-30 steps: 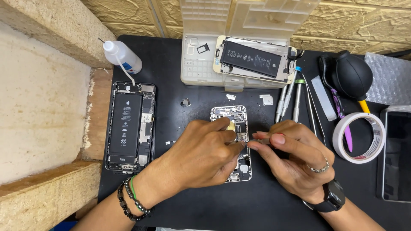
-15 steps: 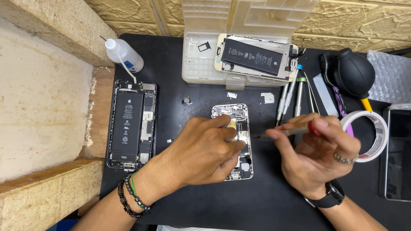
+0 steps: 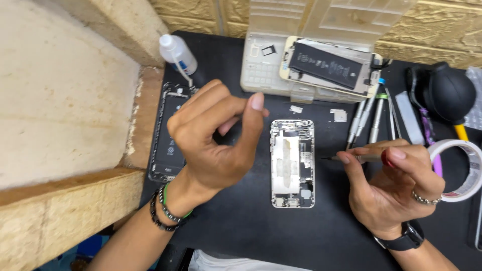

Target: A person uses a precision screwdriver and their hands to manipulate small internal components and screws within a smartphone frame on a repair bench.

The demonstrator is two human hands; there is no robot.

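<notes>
The right hand (image 3: 389,188) pinches a thin screwdriver (image 3: 351,158), its grip closed, tip aimed at the opened phone (image 3: 292,163) lying flat on the counter (image 3: 241,226). The left hand (image 3: 213,145) hovers raised beside it, fingers loosely curled and empty

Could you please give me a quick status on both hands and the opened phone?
Left hand raised, fingers curled, holding nothing visible. Right hand grips a thin screwdriver, tip beside the opened phone. Phone flat on black mat, nothing on top.
</notes>
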